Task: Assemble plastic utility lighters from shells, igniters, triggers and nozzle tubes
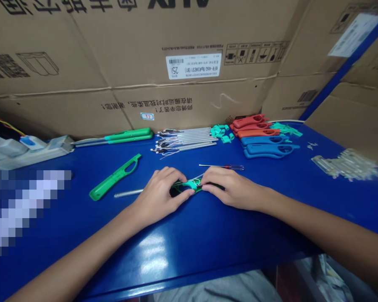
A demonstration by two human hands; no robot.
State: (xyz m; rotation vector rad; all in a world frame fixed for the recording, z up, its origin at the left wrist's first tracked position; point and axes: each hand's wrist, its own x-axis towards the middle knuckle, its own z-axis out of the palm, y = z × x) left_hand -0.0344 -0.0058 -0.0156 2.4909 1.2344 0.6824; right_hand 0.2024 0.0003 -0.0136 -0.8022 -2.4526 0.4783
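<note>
Above the middle of the blue table, my left hand [164,191] is closed around a green lighter handle half [199,189], thumb below and fingers above. A teal trigger piece [191,183] sits in it, with a thin white wire looped near it. A metal tube [128,193] sticks out to the left from under my left hand. My right hand [225,184] pinches the other end of the same handle half; its fingertips hide part of the wire and the inside. A second green handle half [116,176] lies to the left, apart from my hands.
Behind my hands lie a red-handled screwdriver [222,167], several metal tubes with wires [192,139], teal triggers [221,132], blue handle shells [266,150] and red ones [250,121]. Finished-looking green lighters [129,135], a power strip [50,150], clear tanks [346,164] and a cardboard box [138,50] surround them.
</note>
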